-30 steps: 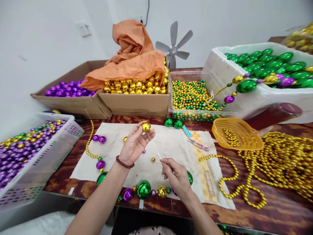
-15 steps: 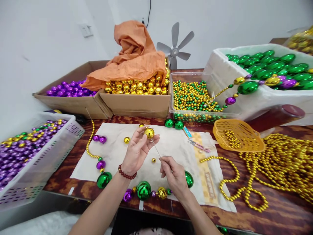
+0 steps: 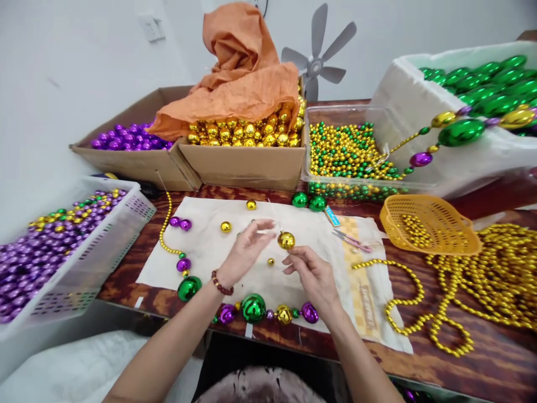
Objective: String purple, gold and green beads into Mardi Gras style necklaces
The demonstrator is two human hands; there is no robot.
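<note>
My left hand (image 3: 249, 249), with a red bead bracelet on its wrist, is over the white cloth (image 3: 210, 252), fingers apart and holding nothing. To its right a large gold ball (image 3: 286, 240) hangs on the needle, a thin tip showing above it. My right hand (image 3: 310, 271) pinches just below the ball; the rest of the needle is hidden by the fingers. Near the hands a small gold bead (image 3: 271, 261) lies on the cloth. Along the table's front edge runs a strand with a big green ball (image 3: 253, 308) and purple and gold ones.
Cardboard boxes (image 3: 247, 162) of purple and gold balls stand behind, beside a clear bin (image 3: 369, 187) of small beads. A white basket (image 3: 126, 224) is left. Scissors (image 3: 354, 242), an orange basket (image 3: 436, 212) and gold bead strings (image 3: 495, 268) are right.
My left hand has let go of the gold ball and opened. The ball now sits close above my right hand's fingers on the needle. The view has shifted slightly.
</note>
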